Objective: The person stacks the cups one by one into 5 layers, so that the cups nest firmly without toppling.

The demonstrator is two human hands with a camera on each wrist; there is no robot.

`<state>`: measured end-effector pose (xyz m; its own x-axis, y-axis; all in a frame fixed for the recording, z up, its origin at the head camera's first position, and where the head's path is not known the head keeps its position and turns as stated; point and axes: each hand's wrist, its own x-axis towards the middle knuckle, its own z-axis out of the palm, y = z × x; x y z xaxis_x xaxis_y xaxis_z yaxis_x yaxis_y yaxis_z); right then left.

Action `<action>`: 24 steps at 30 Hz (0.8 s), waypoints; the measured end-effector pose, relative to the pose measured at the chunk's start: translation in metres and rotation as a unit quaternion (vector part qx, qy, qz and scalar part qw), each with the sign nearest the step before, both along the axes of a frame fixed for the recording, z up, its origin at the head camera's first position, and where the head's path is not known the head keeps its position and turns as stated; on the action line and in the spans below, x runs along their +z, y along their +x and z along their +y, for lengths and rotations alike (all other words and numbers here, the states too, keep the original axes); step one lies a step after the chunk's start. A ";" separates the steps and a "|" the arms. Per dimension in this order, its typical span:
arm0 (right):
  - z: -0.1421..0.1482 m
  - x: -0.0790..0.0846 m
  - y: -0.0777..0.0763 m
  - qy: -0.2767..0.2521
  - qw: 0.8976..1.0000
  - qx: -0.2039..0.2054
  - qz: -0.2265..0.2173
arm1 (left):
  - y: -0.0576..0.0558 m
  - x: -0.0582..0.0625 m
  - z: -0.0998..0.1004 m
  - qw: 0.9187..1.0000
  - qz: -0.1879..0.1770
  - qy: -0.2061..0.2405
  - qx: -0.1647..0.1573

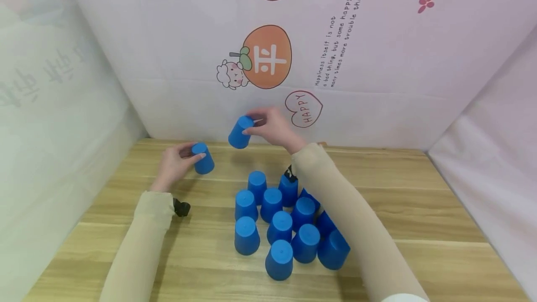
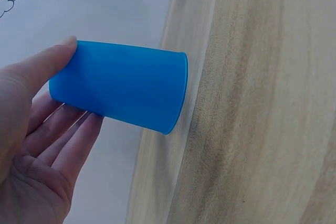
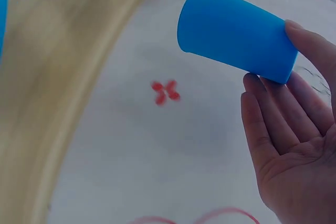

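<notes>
At the back left of the table, my left hand (image 1: 174, 164) pinches a blue plastic cup (image 1: 204, 162), mouth down, between thumb and fingers near its narrow base. The left wrist view shows that cup (image 2: 121, 85) with its wide rim close over the wood. My right hand (image 1: 274, 127) holds a second blue cup (image 1: 240, 133) up near the back wall, tilted, its mouth pointing down and left. In the right wrist view the thumb and fingertips grip this cup (image 3: 236, 32) by its closed end.
Several upside-down blue cups (image 1: 280, 227) stand grouped at the middle of the wooden table (image 1: 209, 264), some partly hidden under my right forearm (image 1: 348, 209). A printed white cloth (image 1: 369, 120) hangs along the back edge, and plain white cloth (image 1: 495, 153) closes the right side.
</notes>
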<state>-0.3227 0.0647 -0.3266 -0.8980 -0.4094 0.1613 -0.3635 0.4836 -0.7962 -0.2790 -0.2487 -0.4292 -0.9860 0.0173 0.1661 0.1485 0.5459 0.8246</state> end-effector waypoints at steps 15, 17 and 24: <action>-0.043 -0.029 -0.010 0.064 0.997 0.022 -0.041 | 0.000 0.005 0.000 1.000 -0.005 0.001 -0.003; -0.045 -0.031 -0.012 0.076 0.996 0.028 -0.040 | 0.000 0.005 0.000 1.000 -0.004 0.003 -0.001; -0.051 -0.045 -0.015 0.126 0.990 0.036 -0.057 | -0.001 0.003 0.000 1.000 -0.012 0.008 0.004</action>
<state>-0.3374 0.0133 -0.3721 -0.8718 -0.4870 -0.0537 -0.3193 0.6478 -0.6917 -0.2801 -0.2492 -0.4261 -0.9899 0.0074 0.1419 0.1239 0.5335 0.8367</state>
